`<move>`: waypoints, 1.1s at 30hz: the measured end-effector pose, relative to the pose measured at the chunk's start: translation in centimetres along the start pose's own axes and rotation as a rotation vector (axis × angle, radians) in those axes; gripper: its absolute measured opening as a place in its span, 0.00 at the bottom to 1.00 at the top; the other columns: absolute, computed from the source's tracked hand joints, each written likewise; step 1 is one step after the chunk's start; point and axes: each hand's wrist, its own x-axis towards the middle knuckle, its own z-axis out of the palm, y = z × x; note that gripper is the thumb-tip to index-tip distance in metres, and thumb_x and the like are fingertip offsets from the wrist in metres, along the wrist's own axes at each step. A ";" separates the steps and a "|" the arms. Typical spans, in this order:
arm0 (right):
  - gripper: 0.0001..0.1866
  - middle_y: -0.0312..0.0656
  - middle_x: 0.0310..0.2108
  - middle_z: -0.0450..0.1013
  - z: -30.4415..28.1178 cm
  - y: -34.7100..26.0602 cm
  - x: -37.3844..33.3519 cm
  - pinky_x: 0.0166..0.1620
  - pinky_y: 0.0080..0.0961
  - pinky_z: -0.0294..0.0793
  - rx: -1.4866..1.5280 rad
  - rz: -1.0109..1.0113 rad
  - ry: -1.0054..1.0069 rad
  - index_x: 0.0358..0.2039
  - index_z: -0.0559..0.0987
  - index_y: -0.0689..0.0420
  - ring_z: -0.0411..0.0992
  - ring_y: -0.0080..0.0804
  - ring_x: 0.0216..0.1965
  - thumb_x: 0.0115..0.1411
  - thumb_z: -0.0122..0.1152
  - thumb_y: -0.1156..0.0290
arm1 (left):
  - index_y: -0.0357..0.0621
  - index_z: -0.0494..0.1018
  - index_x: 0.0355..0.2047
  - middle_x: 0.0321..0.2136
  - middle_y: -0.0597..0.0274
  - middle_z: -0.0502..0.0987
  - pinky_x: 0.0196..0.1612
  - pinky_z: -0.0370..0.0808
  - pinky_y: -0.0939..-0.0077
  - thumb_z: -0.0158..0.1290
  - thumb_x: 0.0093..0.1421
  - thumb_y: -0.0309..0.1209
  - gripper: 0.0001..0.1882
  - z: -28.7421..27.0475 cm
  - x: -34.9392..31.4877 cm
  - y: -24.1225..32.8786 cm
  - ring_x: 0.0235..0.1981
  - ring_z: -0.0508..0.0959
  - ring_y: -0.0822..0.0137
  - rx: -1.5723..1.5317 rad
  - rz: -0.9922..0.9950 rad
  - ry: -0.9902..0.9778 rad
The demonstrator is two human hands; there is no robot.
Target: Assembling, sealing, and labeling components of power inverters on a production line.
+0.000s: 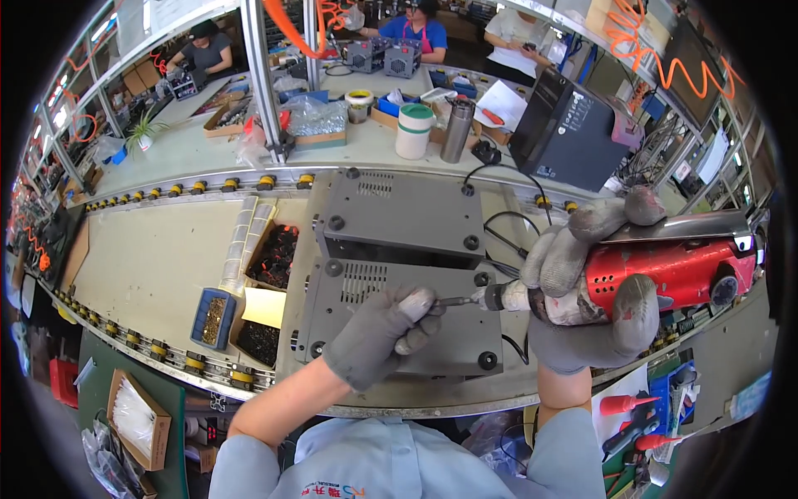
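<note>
My right hand [594,287], in a grey glove with worn fingertips, is wrapped around a red power screwdriver [673,270] with a metal lever along its top. The tool lies sideways, its bit [455,301] pointing left. At the bit's tip, the gloved thumb and fingers of my left hand [386,333] are pinched together; whether a small screw is between them is hidden. Beneath both hands lies a dark grey metal case [349,312] with vent slots and round black feet. A similar case [399,212] lies just beyond it.
Left of the cases are a blue bin [214,318] of small brass-coloured parts and a box of black screws [258,343]. Roller rails [195,362] edge the bench. A white jar [414,133], a steel flask [458,129] and a black tower case [573,133] stand beyond. Co-workers sit farther back.
</note>
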 end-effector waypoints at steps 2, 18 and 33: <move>0.30 0.51 0.38 0.70 -0.7 -1.2 -0.7 0.23 0.27 0.70 -0.104 0.081 0.060 0.53 0.61 0.61 0.65 0.25 0.16 0.52 0.55 0.61 | 0.41 0.72 0.37 0.23 0.71 0.69 0.20 0.60 0.92 0.47 0.62 0.46 0.19 0.5 1.1 0.1 0.19 0.63 0.84 0.329 -0.092 0.015; 0.25 0.51 0.38 0.73 -5.8 1.2 -3.5 0.26 0.21 0.72 -0.298 0.338 0.338 0.51 0.65 0.64 0.73 0.30 0.27 0.49 0.53 0.83 | 0.38 0.73 0.44 0.21 0.75 0.66 0.21 0.61 0.88 0.51 0.59 0.39 0.18 -4.0 3.8 3.3 0.19 0.62 0.83 0.778 -0.184 0.190; 0.21 0.42 0.30 0.70 -4.4 2.5 -3.0 0.32 0.25 0.74 -0.292 0.436 0.220 0.44 0.66 0.62 0.70 0.26 0.31 0.49 0.54 0.87 | 0.37 0.71 0.48 0.24 0.75 0.68 0.22 0.59 0.91 0.52 0.57 0.42 0.24 -4.1 3.3 3.3 0.18 0.60 0.85 0.743 -0.145 0.101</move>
